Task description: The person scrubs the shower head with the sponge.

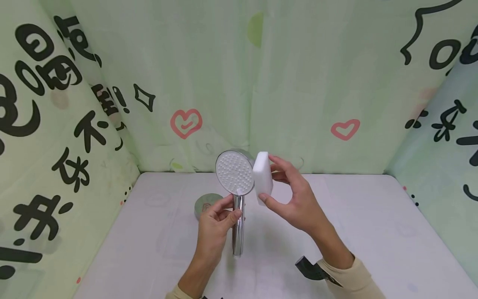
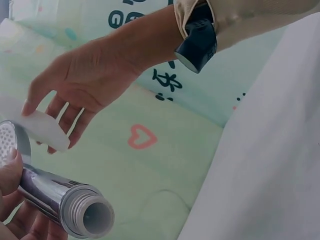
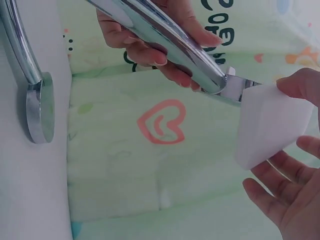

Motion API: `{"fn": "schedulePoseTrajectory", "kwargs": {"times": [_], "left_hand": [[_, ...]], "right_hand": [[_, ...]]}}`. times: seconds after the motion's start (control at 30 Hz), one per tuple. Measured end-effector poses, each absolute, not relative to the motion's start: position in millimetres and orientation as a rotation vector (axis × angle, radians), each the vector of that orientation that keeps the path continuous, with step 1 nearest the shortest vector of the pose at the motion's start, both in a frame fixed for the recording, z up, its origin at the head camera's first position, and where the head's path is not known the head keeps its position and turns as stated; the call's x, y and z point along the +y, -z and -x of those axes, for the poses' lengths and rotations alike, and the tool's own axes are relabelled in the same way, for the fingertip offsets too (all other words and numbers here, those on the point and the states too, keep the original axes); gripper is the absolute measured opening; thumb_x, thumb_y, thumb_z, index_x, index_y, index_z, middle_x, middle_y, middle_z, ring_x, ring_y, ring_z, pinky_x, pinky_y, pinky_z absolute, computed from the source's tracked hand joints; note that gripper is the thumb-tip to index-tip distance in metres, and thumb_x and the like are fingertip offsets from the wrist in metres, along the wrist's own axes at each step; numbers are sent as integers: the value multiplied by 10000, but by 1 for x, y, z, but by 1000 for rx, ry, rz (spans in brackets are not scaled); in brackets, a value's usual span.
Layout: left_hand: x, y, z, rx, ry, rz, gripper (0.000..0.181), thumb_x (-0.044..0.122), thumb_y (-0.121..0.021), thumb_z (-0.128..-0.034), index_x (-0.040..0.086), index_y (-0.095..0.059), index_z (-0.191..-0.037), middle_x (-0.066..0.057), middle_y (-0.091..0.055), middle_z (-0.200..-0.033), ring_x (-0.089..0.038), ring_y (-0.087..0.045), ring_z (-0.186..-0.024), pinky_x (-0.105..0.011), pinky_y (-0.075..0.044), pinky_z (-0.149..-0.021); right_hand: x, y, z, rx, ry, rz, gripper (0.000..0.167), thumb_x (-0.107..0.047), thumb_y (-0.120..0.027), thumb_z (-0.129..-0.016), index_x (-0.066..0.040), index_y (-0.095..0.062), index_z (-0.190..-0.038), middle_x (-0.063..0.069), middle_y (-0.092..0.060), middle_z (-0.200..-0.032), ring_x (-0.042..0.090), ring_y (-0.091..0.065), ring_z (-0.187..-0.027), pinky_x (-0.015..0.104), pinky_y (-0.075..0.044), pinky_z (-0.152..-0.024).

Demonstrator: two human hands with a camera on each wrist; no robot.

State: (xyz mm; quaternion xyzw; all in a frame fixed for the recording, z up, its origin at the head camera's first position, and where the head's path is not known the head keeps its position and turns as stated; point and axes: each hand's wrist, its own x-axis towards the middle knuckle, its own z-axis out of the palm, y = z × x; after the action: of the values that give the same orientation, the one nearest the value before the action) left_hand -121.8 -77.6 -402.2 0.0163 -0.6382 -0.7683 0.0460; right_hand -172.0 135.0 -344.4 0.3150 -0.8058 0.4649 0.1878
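Observation:
My left hand (image 1: 216, 226) grips the chrome handle of a hand shower head (image 1: 234, 172), held upright with its white nozzle face towards me. The threaded open end of the handle shows in the left wrist view. My right hand (image 1: 296, 195) pinches a white sponge block (image 1: 263, 174) between thumb and fingers, at the right edge of the shower head's rim. Whether the sponge presses on the rim, I cannot tell. In the right wrist view the sponge (image 3: 272, 122) hides much of the shower's round head.
Behind my left hand, a second chrome item with a round mirror-like disc (image 1: 205, 204) lies on the white table (image 1: 157, 249); its tubular bar (image 3: 22, 42) shows in the right wrist view. Pale green printed cloth (image 1: 291, 83) surrounds the table at the back and sides.

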Motion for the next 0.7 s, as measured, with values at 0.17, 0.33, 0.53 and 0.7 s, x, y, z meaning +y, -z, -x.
{"fn": "schedulePoseTrajectory", "kwargs": {"times": [0.17,0.33,0.53,0.7], "left_hand": [[-77,401,121,-1912,2324,-80,466,63,-825,-822,3,-657,-1253,-125,-681,-1118,-119,-652,-800,-212,-562,-704],[-77,401,120,-1901,2384,-43,476,57,-835,-817,16,-639,-1249,-110,-667,-1108,-123,-643,-792,-236,-574,-671],[-78,400,119,-1947,2420,21,511,103,-834,-832,21,-624,-1291,-119,-642,-1117,-133,-645,-814,-252,-579,-676],[-78,402,118,-1961,2400,65,499,121,-771,-899,39,-596,-1359,-162,-704,-1158,-172,-695,-932,-235,-582,-717]], "right_hand": [[129,350,170,-2285,-1363,-856,885,-95,-849,-805,-235,-378,-1541,20,-613,-1268,153,-656,-1067,342,-530,-1011],[123,354,170,-2294,-1420,-822,907,-125,-863,-804,-238,-344,-1540,19,-598,-1253,158,-650,-1096,326,-538,-996],[121,356,170,-2277,-1447,-799,897,-117,-862,-807,-193,-341,-1532,47,-608,-1231,193,-656,-1099,350,-552,-976],[121,356,172,-2276,-1473,-777,876,-127,-859,-817,-199,-348,-1524,46,-603,-1220,191,-665,-1089,339,-552,-974]]}}
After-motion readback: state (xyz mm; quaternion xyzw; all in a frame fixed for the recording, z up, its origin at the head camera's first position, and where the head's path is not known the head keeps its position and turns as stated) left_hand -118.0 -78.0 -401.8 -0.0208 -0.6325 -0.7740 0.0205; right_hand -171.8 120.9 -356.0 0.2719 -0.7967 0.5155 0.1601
